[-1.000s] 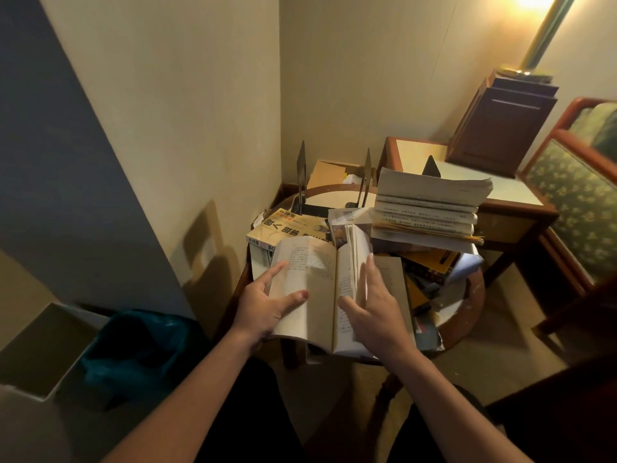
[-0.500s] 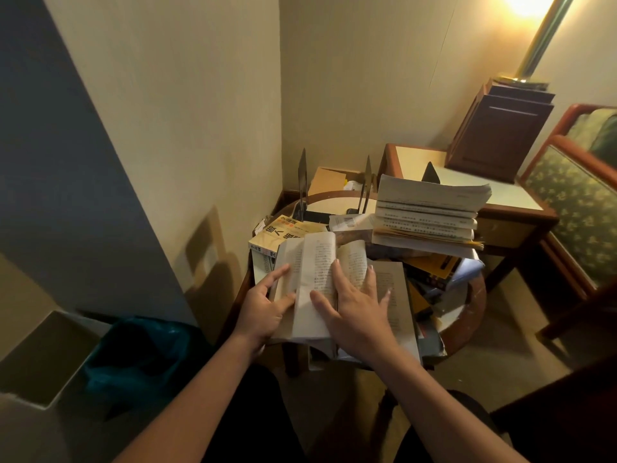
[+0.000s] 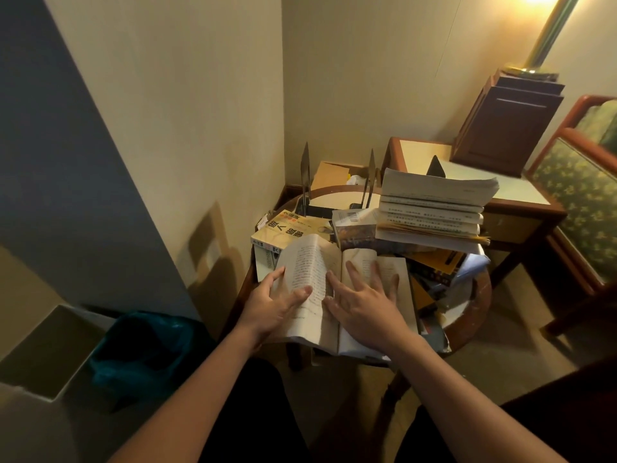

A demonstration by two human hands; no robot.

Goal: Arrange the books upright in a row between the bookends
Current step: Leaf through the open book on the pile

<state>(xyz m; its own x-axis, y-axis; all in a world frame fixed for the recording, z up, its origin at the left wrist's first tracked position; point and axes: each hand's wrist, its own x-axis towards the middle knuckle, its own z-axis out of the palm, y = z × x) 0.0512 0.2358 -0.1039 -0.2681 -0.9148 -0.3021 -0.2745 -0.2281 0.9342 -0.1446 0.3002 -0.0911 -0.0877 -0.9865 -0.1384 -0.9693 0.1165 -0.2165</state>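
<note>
Lying flat now, open book (image 3: 314, 269) pressed by both hands (image 3: 364, 307).

walls (image 3: 200, 95) beige | lamp (image 3: 547, 31) lit, rt corner | armchair (image 3: 581, 195) far rt

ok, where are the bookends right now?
In the head view the two bookends stand upright and empty at the far edge of the round table, behind the yellow book and left of the book stack.
</note>
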